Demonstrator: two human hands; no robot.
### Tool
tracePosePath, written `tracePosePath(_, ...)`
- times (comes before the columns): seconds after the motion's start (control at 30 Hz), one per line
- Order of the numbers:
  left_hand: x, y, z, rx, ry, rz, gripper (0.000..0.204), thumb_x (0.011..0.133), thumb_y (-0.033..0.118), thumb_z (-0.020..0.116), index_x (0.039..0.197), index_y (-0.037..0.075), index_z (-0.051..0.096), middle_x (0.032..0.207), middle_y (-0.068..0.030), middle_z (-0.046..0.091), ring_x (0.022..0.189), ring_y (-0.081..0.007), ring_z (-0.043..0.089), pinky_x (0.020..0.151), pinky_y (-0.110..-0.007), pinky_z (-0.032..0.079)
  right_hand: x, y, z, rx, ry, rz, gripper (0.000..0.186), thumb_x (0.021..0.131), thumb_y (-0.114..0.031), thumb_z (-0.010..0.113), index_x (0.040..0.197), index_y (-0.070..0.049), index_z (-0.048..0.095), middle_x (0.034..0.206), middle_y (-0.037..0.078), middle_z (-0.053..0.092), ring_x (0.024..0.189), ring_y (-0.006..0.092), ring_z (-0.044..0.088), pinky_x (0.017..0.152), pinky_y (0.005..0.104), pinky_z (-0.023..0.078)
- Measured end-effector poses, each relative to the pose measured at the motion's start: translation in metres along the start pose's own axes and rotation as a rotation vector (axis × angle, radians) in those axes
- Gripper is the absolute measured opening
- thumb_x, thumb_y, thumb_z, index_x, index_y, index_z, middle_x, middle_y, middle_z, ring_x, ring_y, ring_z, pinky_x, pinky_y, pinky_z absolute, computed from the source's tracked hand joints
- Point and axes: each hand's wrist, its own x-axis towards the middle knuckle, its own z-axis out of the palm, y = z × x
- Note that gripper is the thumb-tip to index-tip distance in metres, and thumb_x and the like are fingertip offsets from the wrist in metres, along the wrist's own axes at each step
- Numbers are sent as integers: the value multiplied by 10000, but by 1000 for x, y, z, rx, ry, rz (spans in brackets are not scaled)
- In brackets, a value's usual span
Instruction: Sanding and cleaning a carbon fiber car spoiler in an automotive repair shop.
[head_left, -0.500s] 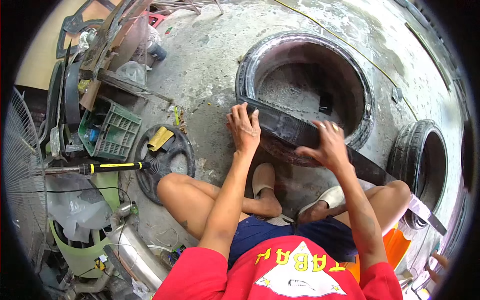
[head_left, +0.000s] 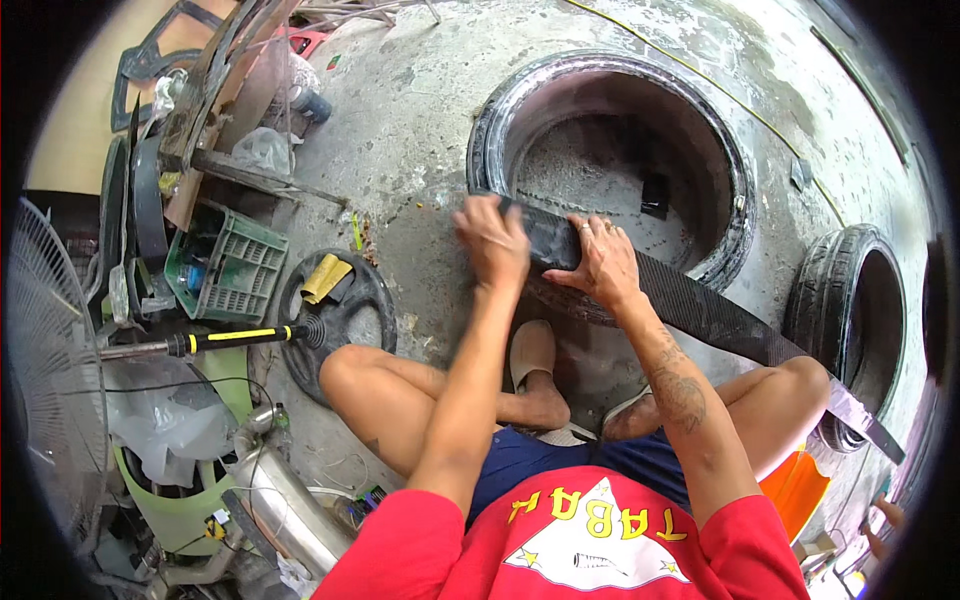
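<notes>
The left hand lies palm down, fingers curled over the near end of a black rubber strip, pressing it onto the rim of the big tyre. The right hand sits just beside it, fingers spread and bent over the strip's edge, thumb underneath, gripping it. Half a second ago the two hands were well apart along the strip; now they are close together and the right hand has slid toward the left one. The strip itself lies much as before.

From the hands, the strip runs right and down across the right knee to a pale, tapered tip near the small tyre. Two tyres lie flat on the concrete floor: the big one ahead of the hands, the small one at the right edge. One black square patch lies inside the big tyre.

Left of the left knee lies one round black disc with a yellow cloth on it, touched by the head of one yellow-and-black tool. One green crate stands beyond, one fan at the far left. Open floor lies between crate and big tyre.
</notes>
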Motion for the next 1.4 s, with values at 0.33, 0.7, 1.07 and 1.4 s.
tracePosePath(0.33, 2, 9, 9, -40, -31, 80, 237, 943, 174, 737, 1060, -16, 656, 1104, -194, 658, 1037, -408, 594, 945, -498, 460, -4, 10, 6, 5, 39, 6, 997, 692, -617, 897, 1455, -57, 582, 1248, 146, 654, 1198, 323, 624, 1036, 434, 481)
tracePosePath(0.7, -9, 18, 13, -80, -75, 194, 231, 945, 173, 726, 1068, -3, 643, 1095, -199, 636, 1022, -415, 581, 926, -516, 449, -4, 9, 1, 0, 35, 10, 998, 687, -612, 898, 1458, -51, 603, 1213, 131, 648, 1174, 308, 626, 1028, 428, 475)
tracePosePath(1.07, 13, 3, 5, -117, -105, 230, 217, 924, 164, 725, 1058, 7, 656, 1099, -206, 629, 1037, -409, 595, 930, -522, 471, -4, 9, -1, 15, 65, -16, 951, 709, -583, 901, 1438, -53, 596, 1227, 147, 664, 1196, 320, 628, 1027, 442, 482)
tracePosePath(1.4, 32, -29, -10, 25, -35, 140, 282, 962, 220, 717, 1136, 3, 671, 1152, -232, 636, 1095, -420, 584, 988, -542, 454, -3, 2, 1, 15, 76, -30, 974, 687, -565, 919, 1452, -58, 591, 1230, 138, 664, 1200, 308, 632, 1013, 428, 479)
